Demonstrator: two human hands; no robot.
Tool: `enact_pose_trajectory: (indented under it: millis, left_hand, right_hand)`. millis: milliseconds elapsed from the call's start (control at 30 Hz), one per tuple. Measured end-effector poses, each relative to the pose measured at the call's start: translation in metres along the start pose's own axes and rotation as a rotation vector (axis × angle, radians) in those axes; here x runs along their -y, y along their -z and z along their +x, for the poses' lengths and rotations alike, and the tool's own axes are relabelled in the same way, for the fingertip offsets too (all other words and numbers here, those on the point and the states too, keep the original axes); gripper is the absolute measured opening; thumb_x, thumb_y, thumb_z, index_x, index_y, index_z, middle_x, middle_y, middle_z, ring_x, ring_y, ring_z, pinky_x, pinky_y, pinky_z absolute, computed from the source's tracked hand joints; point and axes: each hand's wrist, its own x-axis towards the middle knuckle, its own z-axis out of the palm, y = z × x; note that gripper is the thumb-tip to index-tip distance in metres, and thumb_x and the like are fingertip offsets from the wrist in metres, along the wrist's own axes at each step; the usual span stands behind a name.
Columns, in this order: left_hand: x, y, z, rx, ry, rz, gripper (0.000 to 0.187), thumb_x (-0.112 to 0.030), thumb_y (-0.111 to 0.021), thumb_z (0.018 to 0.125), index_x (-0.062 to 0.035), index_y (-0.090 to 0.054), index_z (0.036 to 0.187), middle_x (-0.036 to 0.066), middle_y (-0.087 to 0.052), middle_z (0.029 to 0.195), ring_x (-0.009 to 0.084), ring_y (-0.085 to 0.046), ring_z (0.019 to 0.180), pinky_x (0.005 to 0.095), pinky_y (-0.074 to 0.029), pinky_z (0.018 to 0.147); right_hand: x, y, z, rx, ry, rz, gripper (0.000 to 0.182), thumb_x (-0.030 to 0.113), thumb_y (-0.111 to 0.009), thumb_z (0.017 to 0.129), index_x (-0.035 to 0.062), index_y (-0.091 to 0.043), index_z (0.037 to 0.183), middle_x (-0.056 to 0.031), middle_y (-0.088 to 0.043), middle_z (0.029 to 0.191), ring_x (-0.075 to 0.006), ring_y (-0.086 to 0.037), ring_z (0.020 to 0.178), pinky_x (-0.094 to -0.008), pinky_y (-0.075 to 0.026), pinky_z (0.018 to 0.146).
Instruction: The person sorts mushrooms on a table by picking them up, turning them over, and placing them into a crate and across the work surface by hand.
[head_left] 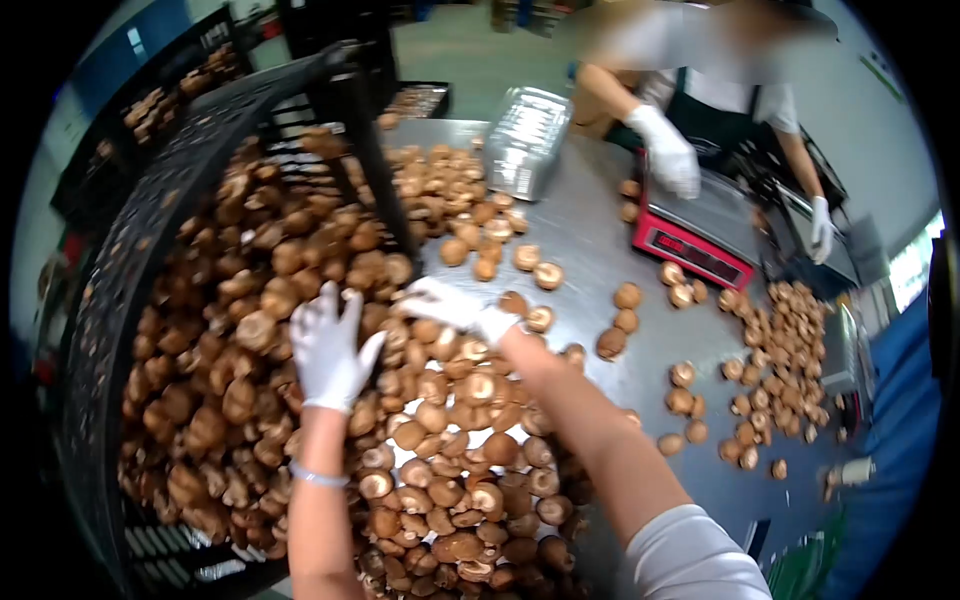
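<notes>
Left hand (pixel 332 362), white-gloved, pale band (pixel 318 475) on the wrist: I had it over the mushrooms at the right side of the crate, fingers spread and thumb apart. I saw nothing gripped in it.

Right hand (pixel 452 306), white-gloved, just right of and beyond the left: fingers stretched leftward among mushrooms by the crate's edge. I could not tell whether the fingertips were closed on one.

Crate (pixel 190 165), black, slatted, at left: it held a deep heap of brown mushrooms (pixel 205 435).

Loose pile (pixel 485 385), mushrooms, caps and stems mixed: near, right of the crate, on the metal tabletop (pixel 590 235).

Second group (pixel 440 175), mushrooms: far, beyond the hands.

Clear containers (pixel 527 145), plastic: far centre, beside that group.

Scale (pixel 697 235), red, digital display: far right, a co-worker's gloved hand (pixel 668 160) above its plate.

Third group (pixel 785 350), small mushrooms: right, nearer than the scale.
</notes>
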Motion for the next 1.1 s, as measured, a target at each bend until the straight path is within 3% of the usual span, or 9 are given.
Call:
enact_pose_trajectory:
  millis: [267, 333, 433, 533, 667, 767, 867, 933, 1100]
  left_hand:
    - [-0.005, 0.021, -0.044, 0.169, -0.048, -0.290, 0.057, -0.026, -0.078, 0.066, -0.0069, -0.060, 0.117, 0.017, -0.039, 0.141, 0.0363, -0.052, 0.106, 0.0442, -0.043, 0.090]
    - [-0.006, 0.031, -0.058, 0.175, -0.067, -0.333, 0.053, -0.026, -0.077, 0.069, -0.0059, -0.061, 0.115, 0.018, -0.037, 0.142, 0.0386, -0.054, 0.108, 0.0428, -0.047, 0.087]
    - [0.002, 0.036, -0.095, 0.229, -0.108, -0.424, 0.053, -0.030, -0.074, 0.074, -0.0055, -0.059, 0.118, 0.020, -0.046, 0.134, 0.0392, -0.053, 0.108, 0.0419, -0.047, 0.090]
    - [0.001, 0.037, -0.141, 0.296, -0.077, -0.442, 0.055, -0.038, -0.068, 0.077, -0.0061, -0.058, 0.121, 0.017, -0.058, 0.117, 0.0375, -0.055, 0.099, 0.0429, -0.046, 0.086]
    - [-0.004, 0.054, -0.189, 0.354, -0.088, -0.421, 0.046, -0.029, -0.068, 0.077, -0.0034, -0.059, 0.115, 0.016, -0.057, 0.121, 0.0369, -0.052, 0.107, 0.0453, -0.042, 0.090]
    - [-0.003, 0.052, -0.217, 0.305, -0.070, -0.397, 0.047, -0.028, -0.067, 0.079, -0.0037, -0.058, 0.117, 0.015, -0.056, 0.125, 0.0377, -0.049, 0.114, 0.0463, -0.039, 0.095]
    - [-0.001, 0.060, -0.235, 0.258, 0.031, -0.437, 0.049, -0.028, -0.066, 0.079, -0.0043, -0.057, 0.121, 0.015, -0.056, 0.126, 0.0384, -0.045, 0.120, 0.0474, -0.034, 0.102]
    - [0.000, 0.065, -0.243, 0.271, 0.125, -0.454, 0.051, -0.028, -0.065, 0.081, -0.0047, -0.055, 0.125, 0.014, -0.056, 0.127, 0.0379, -0.044, 0.123, 0.0481, -0.029, 0.106]
    - [-0.012, 0.079, -0.198, 0.080, 0.071, -0.565, 0.033, -0.020, -0.059, 0.086, -0.0049, -0.061, 0.115, 0.013, -0.055, 0.126, 0.0362, -0.044, 0.124, 0.0486, -0.026, 0.108]
  right_hand:
    - [0.014, -0.018, -0.045, 0.067, 0.187, -0.180, 0.052, 0.050, -0.063, 0.083, 0.0077, -0.062, 0.114, -0.0184, -0.057, 0.119, -0.0330, -0.053, 0.113, -0.0355, -0.041, 0.097]
    - [0.012, -0.023, -0.059, 0.119, 0.246, -0.166, 0.055, 0.051, -0.062, 0.084, 0.0066, -0.060, 0.116, -0.0174, -0.059, 0.107, -0.0300, -0.056, 0.102, -0.0351, -0.044, 0.089]
    - [0.019, -0.041, -0.100, 0.173, 0.071, -0.105, 0.058, 0.056, -0.059, 0.083, 0.0097, -0.059, 0.118, -0.0179, -0.061, 0.104, -0.0301, -0.058, 0.100, -0.0358, -0.045, 0.088]
    - [0.029, -0.076, -0.136, 0.151, 0.209, -0.238, 0.057, 0.054, -0.061, 0.080, 0.0126, -0.060, 0.118, -0.0165, -0.060, 0.105, -0.0323, -0.059, 0.097, -0.0380, -0.048, 0.085]
    - [0.051, -0.121, -0.181, 0.086, 0.166, -0.454, 0.059, 0.054, -0.061, 0.077, 0.0151, -0.056, 0.122, -0.0147, -0.054, 0.112, -0.0352, -0.053, 0.105, -0.0457, -0.047, 0.085]
    - [0.059, -0.130, -0.212, -0.022, 0.295, -0.513, 0.062, 0.050, -0.059, 0.082, 0.0129, -0.049, 0.131, -0.0159, -0.047, 0.127, -0.0378, -0.040, 0.122, -0.0479, -0.044, 0.092]
    - [0.059, -0.090, -0.231, -0.125, 0.545, -0.383, 0.058, 0.045, -0.062, 0.081, 0.0083, -0.052, 0.125, -0.0179, -0.049, 0.123, -0.0349, -0.047, 0.115, -0.0474, -0.045, 0.090]
    - [0.081, -0.022, -0.251, -0.262, 0.346, -0.310, 0.049, 0.036, -0.063, 0.083, 0.0066, -0.053, 0.120, -0.0140, -0.054, 0.114, -0.0304, -0.053, 0.106, -0.0435, -0.046, 0.087]
    - [-0.031, 0.084, -0.255, -1.097, 0.104, -0.451, 0.034, 0.024, -0.061, 0.086, 0.0079, -0.060, 0.116, -0.0134, -0.057, 0.110, -0.0284, -0.055, 0.103, -0.0374, -0.044, 0.091]
